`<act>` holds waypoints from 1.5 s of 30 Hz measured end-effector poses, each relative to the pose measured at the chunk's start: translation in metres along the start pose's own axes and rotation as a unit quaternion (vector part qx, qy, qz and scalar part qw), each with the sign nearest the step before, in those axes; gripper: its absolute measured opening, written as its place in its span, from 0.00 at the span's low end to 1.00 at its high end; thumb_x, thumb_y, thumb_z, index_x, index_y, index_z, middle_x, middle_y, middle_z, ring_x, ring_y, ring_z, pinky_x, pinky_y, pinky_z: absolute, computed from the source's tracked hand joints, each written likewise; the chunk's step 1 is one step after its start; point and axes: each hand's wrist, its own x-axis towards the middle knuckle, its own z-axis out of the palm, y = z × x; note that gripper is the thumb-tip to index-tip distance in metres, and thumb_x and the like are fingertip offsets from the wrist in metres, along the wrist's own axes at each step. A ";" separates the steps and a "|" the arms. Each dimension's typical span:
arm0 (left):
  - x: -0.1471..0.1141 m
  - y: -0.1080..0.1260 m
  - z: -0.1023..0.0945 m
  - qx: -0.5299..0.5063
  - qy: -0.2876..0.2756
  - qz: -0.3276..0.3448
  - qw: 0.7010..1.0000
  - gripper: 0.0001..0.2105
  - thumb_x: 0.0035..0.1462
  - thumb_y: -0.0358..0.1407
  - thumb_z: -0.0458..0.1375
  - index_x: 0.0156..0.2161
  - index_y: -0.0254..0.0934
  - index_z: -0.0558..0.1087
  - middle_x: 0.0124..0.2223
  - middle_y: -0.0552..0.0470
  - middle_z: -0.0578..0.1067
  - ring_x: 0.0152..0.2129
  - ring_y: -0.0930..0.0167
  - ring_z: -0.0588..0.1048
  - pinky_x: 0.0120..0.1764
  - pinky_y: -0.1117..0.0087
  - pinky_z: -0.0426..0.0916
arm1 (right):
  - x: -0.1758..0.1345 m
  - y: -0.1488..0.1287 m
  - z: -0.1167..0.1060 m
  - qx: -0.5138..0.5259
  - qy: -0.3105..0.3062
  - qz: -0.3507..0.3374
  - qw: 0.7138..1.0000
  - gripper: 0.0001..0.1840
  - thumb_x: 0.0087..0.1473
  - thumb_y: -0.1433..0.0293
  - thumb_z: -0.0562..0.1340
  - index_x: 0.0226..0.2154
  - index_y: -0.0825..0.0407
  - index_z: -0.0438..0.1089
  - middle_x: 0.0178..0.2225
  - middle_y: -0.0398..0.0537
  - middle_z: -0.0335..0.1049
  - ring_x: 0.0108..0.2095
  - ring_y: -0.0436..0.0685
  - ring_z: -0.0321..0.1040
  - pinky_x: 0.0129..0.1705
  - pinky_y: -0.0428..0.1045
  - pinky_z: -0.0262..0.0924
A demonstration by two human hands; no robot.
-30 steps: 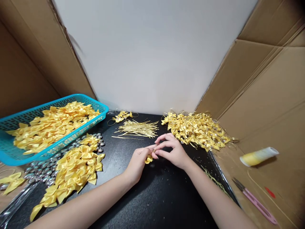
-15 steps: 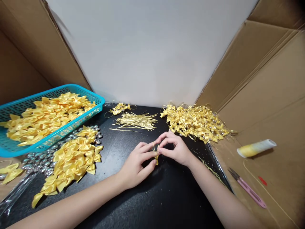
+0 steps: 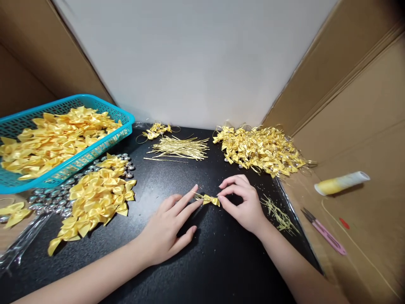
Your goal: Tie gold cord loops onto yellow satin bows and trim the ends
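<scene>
A small yellow ribbon bow with a thin gold cord lies sideways just above the black tabletop. My right hand pinches its right end between thumb and fingertips. My left hand is open, palm toward the table, with thumb apart and index and middle fingers stretched out. Their tips are beside the bow's left end, where the gold cord shows; whether they press on it I cannot tell. Farther back is a bundle of cut gold cords.
At left, a blue basket holds yellow bows; loose bows and silvery beads lie before it. A heap of corded bows stands back right. Cord scraps, pink-handled snips and a thread tube are at right.
My left thumb has let go of the bow and the left fingers have spread. My right hand has moved right and nearer, and the bow has turned from upright to sideways. The view has tilted slightly.
</scene>
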 end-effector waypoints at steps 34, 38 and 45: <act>0.054 -0.031 -0.018 0.084 0.015 0.056 0.995 0.08 0.61 0.34 0.52 0.36 0.37 0.74 0.28 0.51 0.77 0.28 0.68 0.67 0.32 0.68 0.59 | -0.004 0.013 -0.002 0.096 0.031 0.072 0.992 0.09 0.48 0.77 0.62 0.21 0.48 0.67 0.30 0.45 0.75 0.35 0.57 0.69 0.41 0.55 0.63; 0.061 -0.035 -0.025 0.030 -0.032 0.048 0.998 0.10 0.61 0.32 0.50 0.36 0.37 0.75 0.28 0.51 0.77 0.27 0.69 0.67 0.33 0.68 0.60 | -0.003 0.017 -0.003 0.093 0.022 0.077 0.992 0.09 0.47 0.76 0.62 0.21 0.48 0.67 0.29 0.46 0.76 0.34 0.57 0.68 0.42 0.56 0.62; 0.070 -0.036 -0.035 -0.022 -0.117 0.039 0.992 0.11 0.58 0.31 0.51 0.37 0.38 0.77 0.26 0.51 0.75 0.25 0.70 0.70 0.31 0.71 0.62 | -0.002 0.025 -0.004 0.129 0.029 0.132 0.982 0.08 0.49 0.73 0.63 0.21 0.49 0.67 0.30 0.47 0.77 0.34 0.57 0.70 0.42 0.56 0.63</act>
